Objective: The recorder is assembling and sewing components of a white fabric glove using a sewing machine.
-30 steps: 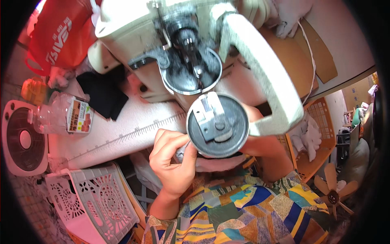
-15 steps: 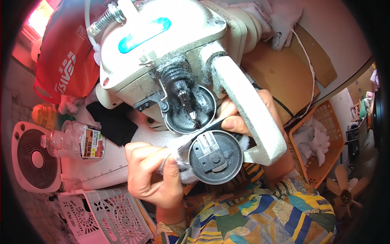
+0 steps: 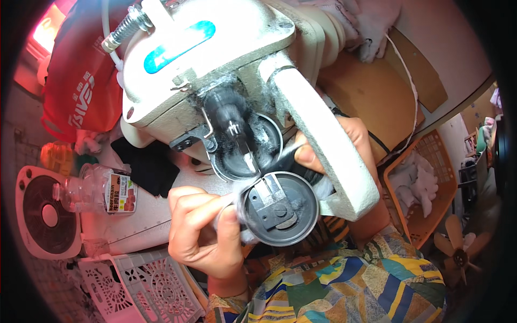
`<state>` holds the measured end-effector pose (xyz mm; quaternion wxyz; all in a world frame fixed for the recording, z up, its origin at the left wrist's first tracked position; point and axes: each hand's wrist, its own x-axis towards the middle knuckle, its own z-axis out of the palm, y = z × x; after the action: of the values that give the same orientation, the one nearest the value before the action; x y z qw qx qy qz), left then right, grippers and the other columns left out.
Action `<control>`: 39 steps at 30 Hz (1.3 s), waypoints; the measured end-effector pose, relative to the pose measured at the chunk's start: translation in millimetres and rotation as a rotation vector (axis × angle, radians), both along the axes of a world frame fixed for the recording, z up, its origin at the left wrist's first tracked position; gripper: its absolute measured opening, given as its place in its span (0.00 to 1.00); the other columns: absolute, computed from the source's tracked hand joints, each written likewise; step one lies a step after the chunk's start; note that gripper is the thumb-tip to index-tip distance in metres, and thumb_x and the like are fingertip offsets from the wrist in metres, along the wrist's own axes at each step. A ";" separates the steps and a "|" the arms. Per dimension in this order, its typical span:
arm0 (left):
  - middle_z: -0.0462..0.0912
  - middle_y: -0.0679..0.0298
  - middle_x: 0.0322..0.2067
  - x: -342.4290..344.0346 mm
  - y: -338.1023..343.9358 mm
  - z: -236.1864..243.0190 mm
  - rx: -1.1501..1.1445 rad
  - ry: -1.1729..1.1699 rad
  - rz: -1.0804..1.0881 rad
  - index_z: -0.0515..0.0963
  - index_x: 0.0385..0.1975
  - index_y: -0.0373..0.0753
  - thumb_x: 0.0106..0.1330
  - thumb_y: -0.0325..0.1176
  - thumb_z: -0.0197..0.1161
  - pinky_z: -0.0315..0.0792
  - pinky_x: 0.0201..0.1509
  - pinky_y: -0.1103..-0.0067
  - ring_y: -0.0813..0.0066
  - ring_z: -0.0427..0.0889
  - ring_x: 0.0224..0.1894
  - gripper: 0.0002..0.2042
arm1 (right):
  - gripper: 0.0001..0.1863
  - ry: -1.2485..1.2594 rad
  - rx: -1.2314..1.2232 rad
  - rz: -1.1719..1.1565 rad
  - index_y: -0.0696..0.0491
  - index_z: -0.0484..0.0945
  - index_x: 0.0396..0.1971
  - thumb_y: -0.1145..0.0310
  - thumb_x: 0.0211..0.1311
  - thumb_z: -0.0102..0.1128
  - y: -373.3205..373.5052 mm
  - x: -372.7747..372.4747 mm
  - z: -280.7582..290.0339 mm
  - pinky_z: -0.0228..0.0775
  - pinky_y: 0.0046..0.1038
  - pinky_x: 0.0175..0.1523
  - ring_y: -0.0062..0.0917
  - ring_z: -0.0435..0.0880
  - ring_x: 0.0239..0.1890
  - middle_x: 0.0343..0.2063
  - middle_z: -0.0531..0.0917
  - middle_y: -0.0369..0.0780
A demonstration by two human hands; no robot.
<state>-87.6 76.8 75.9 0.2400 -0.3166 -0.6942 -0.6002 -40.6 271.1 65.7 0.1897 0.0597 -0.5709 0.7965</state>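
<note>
A cup-type fur sewing machine [image 3: 210, 59], white and dusted with lint, stands before me. Its two round discs, the front one [image 3: 283, 212] and the rear one [image 3: 272, 134], meet under a black needle mechanism [image 3: 229, 116]. A dark piece of furry material [image 3: 301, 171] with pale fluff passes between the discs. My left hand [image 3: 207, 231] pinches its fluffy edge at the left of the front disc. My right hand [image 3: 356, 139], partly behind the curved white machine arm [image 3: 328, 134], grips the material on the right; some of its fingers are hidden.
Left of the machine lie a black cloth [image 3: 144, 167], a clear plastic jar [image 3: 94, 188] and a fan [image 3: 48, 212]. A red bag [image 3: 81, 91] stands behind them. A pale basket [image 3: 156, 285] is low left; an orange crate [image 3: 431, 199] with white pieces sits right.
The needle mechanism and front disc's rim now look smeared, as if moving. More dark material shows between the discs and my right hand. The machine sits slightly farther left in view.
</note>
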 end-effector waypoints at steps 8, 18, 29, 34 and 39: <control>0.78 0.61 0.27 8.4 12.1 -7.2 0.213 -0.185 -0.131 0.75 0.30 0.31 0.58 0.21 0.64 0.66 0.39 0.80 0.72 0.71 0.33 0.04 | 0.09 -0.060 -0.135 -0.094 0.62 0.78 0.40 0.78 0.59 0.60 -2.5 -0.8 1.8 0.70 0.16 0.39 0.11 0.77 0.34 0.31 0.81 0.35; 0.74 0.60 0.29 13.8 15.0 -11.7 0.287 -0.301 -0.130 0.73 0.31 0.31 0.62 0.21 0.60 0.66 0.40 0.81 0.74 0.70 0.34 0.03 | 0.12 -0.125 0.131 0.165 0.61 0.77 0.43 0.79 0.58 0.58 -6.3 -5.8 1.6 0.71 0.24 0.40 0.22 0.81 0.35 0.31 0.83 0.39; 0.71 0.67 0.22 50.5 15.6 15.5 0.402 0.177 -0.207 0.71 0.30 0.41 0.60 0.33 0.61 0.62 0.30 0.80 0.77 0.67 0.27 0.06 | 0.10 -0.093 0.678 -0.362 0.56 0.80 0.33 0.81 0.49 0.61 -43.6 74.8 -73.0 0.71 0.29 0.37 0.33 0.80 0.33 0.27 0.81 0.41; 0.72 0.59 0.32 56.2 0.3 -27.6 0.092 -0.176 -0.050 0.72 0.35 0.33 0.54 0.27 0.63 0.66 0.42 0.76 0.67 0.71 0.36 0.11 | 0.03 -0.117 0.588 -0.197 0.56 0.78 0.27 0.79 0.51 0.62 -49.2 73.8 -62.6 0.67 0.30 0.31 0.34 0.78 0.27 0.24 0.77 0.40; 0.75 0.61 0.27 69.2 -14.2 -68.5 -0.173 -0.556 -0.262 0.75 0.30 0.31 0.51 0.23 0.68 0.68 0.37 0.80 0.70 0.73 0.30 0.09 | 0.03 -0.188 0.548 -0.215 0.57 0.79 0.30 0.76 0.55 0.61 -64.0 85.1 -67.6 0.66 0.28 0.29 0.30 0.77 0.25 0.23 0.76 0.40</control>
<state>-18.4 62.7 7.4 -0.0661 -0.2464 -0.7348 -0.6284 44.5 207.1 -1.9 0.1962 -0.0262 -0.7827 0.5901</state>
